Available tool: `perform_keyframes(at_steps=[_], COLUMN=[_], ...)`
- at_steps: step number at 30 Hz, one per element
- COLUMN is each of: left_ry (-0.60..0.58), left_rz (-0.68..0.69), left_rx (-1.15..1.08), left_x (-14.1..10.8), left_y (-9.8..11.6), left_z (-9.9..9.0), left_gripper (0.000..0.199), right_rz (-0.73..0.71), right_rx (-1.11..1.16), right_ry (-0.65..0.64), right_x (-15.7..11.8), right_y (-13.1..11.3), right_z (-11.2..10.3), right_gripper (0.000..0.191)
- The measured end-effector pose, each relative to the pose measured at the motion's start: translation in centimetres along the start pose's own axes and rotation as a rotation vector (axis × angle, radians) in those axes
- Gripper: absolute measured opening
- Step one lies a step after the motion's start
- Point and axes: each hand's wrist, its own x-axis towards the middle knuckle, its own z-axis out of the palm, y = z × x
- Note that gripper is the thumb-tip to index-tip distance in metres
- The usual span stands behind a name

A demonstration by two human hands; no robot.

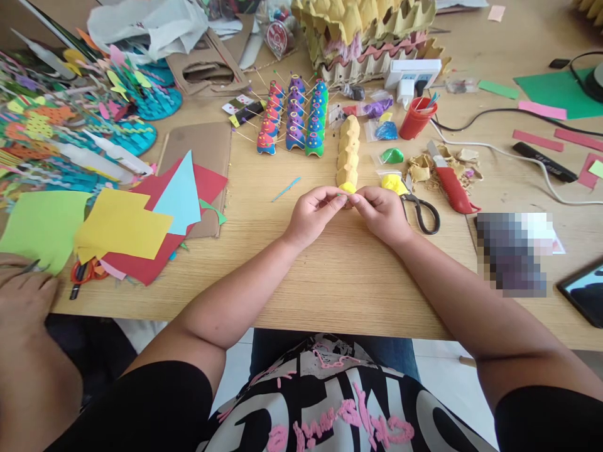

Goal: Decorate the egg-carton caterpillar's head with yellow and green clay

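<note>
Left grip [315,216] and right grip [384,215] pinch soft-looking yellow clay [347,187]; the carton strip [349,145] seems light, crushable; hold its sides.

The bumpy pale-yellow cardboard strip [348,150] has one plain tone, while the small rounded bright-yellow clay lump [347,188] at its near end is stronger. Of three knobbly painted strips, the red one [270,119] and the purple one [295,116] have blue lower edges; the third [315,119] mixes blue and green. A square lime-green paper sheet [42,220], a golden-yellow paper sheet [125,220] and a light-blue paper triangle [179,199] look unpatterned. The person's black fabric shirt [348,408] carries white block letters and pink squiggles.
</note>
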Motion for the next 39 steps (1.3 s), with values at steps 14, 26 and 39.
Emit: perform_keyframes(at_steps=[14, 26, 39], left_ry=[0.054, 0.085, 0.049], left_rz=[0.023, 0.031, 0.000], left_rx=[0.049, 0.053, -0.003], left_x=[0.0, 0.1, 0.2], left_y=[-0.2, -0.7, -1.5], left_z=[-0.2, -0.3, -0.6], left_gripper=[0.047, 0.040, 0.045], right_rz=[-0.022, 0.012, -0.039], right_rx=[0.056, 0.186, 0.121], right_ry=[-0.065, -0.069, -0.005], right_x=[0.1, 0.1, 0.1], right_y=[0.6, 0.3, 0.4], right_z=[0.1, 0.1, 0.2], right_gripper=[0.060, 0.058, 0.056])
